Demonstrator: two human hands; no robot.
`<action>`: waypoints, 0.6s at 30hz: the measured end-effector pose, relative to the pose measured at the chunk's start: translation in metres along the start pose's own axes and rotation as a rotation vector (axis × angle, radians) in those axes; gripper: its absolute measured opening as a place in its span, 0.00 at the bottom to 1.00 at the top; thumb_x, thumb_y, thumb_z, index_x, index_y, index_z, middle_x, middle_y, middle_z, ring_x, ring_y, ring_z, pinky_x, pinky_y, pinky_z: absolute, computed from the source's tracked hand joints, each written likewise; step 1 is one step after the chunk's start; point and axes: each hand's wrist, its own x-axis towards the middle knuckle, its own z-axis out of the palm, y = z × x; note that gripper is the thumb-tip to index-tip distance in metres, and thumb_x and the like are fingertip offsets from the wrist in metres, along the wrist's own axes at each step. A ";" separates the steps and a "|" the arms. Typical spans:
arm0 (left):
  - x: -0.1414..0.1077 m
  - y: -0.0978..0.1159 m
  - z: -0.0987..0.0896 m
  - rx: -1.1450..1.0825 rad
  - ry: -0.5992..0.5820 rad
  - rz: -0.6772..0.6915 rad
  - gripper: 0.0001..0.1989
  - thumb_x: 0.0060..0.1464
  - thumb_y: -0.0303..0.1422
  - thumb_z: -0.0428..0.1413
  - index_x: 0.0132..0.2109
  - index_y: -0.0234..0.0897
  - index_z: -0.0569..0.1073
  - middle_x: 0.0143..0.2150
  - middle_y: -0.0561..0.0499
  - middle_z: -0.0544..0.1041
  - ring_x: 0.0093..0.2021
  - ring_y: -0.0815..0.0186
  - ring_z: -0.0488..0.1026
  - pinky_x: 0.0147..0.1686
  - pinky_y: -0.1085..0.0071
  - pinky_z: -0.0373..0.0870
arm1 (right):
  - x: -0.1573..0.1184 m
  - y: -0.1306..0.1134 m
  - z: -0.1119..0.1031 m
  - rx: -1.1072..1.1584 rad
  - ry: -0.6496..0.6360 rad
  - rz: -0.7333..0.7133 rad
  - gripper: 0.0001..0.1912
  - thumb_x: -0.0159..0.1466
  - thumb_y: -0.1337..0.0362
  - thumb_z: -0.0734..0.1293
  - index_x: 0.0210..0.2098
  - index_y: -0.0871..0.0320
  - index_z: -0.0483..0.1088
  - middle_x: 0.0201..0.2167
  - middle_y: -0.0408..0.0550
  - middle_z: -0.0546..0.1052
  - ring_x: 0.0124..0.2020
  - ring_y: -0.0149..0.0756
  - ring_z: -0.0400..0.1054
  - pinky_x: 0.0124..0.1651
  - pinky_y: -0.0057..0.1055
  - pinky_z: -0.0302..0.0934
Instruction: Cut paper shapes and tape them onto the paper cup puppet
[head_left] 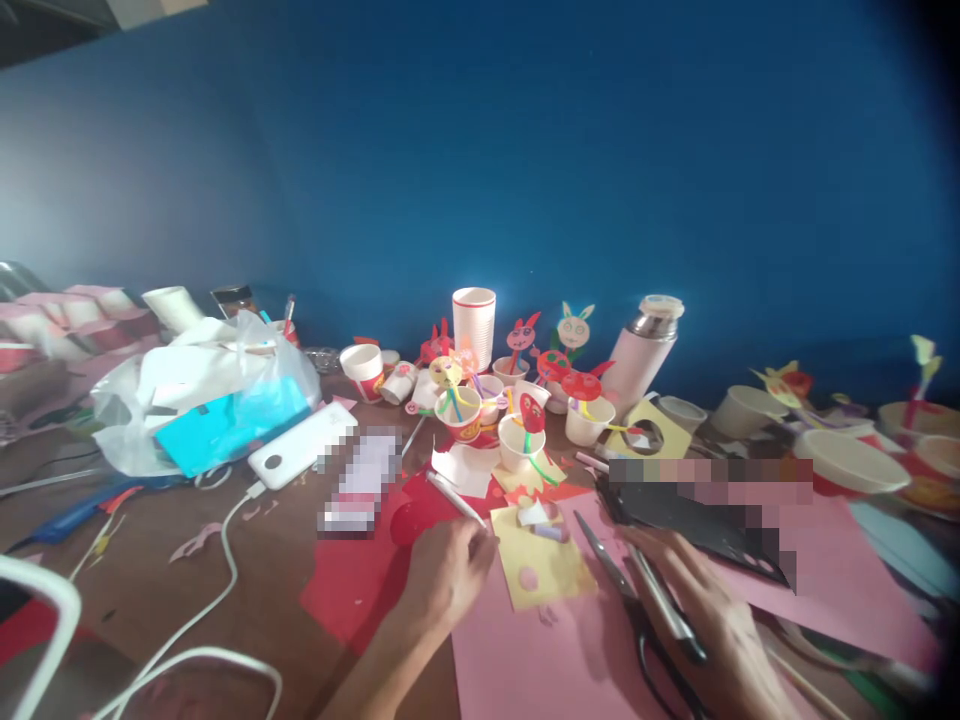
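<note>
My left hand (pixel 454 565) is closed around the lower end of a white pen (pixel 450 495), over red paper (pixel 345 590). Beside it, a yellow paper piece (pixel 525 585) lies on a large pink sheet (pixel 510 660). My right hand (pixel 697 590) rests at the right, its fingers spread and bent over a silver-and-black pen-like tool (pixel 664 595); whether it grips this tool is unclear. Black-handled scissors (pixel 611 560) lie just left of that hand, blades pointing away. A dark flat object (pixel 697 515) sits beyond my right hand.
Paper cups (pixel 523 450) with cut-paper figures stand at the back centre, near a pink thermos (pixel 637 365). At left are a plastic bag (pixel 127 425), a white power bank (pixel 304 445) and a white cable (pixel 232 565). More cups (pixel 851 460) stand at right.
</note>
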 end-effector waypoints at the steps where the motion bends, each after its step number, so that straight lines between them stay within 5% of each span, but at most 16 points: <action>1: -0.001 0.001 0.003 0.011 -0.018 0.003 0.12 0.53 0.34 0.49 0.24 0.36 0.69 0.20 0.54 0.69 0.22 0.70 0.65 0.23 0.76 0.51 | -0.001 0.002 0.003 -0.073 -0.053 -0.024 0.25 0.57 0.72 0.58 0.54 0.53 0.63 0.49 0.53 0.70 0.49 0.47 0.65 0.46 0.42 0.61; 5: -0.005 0.003 0.011 0.042 -0.030 0.037 0.07 0.50 0.35 0.54 0.28 0.37 0.70 0.26 0.54 0.72 0.25 0.70 0.67 0.24 0.76 0.51 | -0.002 0.001 0.016 -0.251 -0.141 -0.122 0.28 0.54 0.77 0.56 0.54 0.57 0.62 0.45 0.55 0.72 0.45 0.47 0.66 0.45 0.44 0.58; 10: -0.009 0.007 0.015 0.020 -0.016 0.129 0.04 0.51 0.33 0.54 0.31 0.39 0.71 0.29 0.53 0.71 0.29 0.69 0.68 0.27 0.76 0.56 | 0.004 -0.012 0.017 -0.385 -0.172 -0.061 0.26 0.57 0.76 0.57 0.54 0.54 0.63 0.40 0.54 0.73 0.40 0.44 0.66 0.43 0.42 0.56; 18: -0.012 0.003 0.023 0.123 -0.082 0.334 0.11 0.56 0.29 0.47 0.32 0.41 0.74 0.35 0.49 0.69 0.36 0.64 0.68 0.30 0.72 0.59 | 0.009 -0.009 0.008 -0.461 -0.247 -0.063 0.24 0.56 0.75 0.60 0.49 0.50 0.69 0.33 0.48 0.74 0.35 0.41 0.68 0.42 0.40 0.52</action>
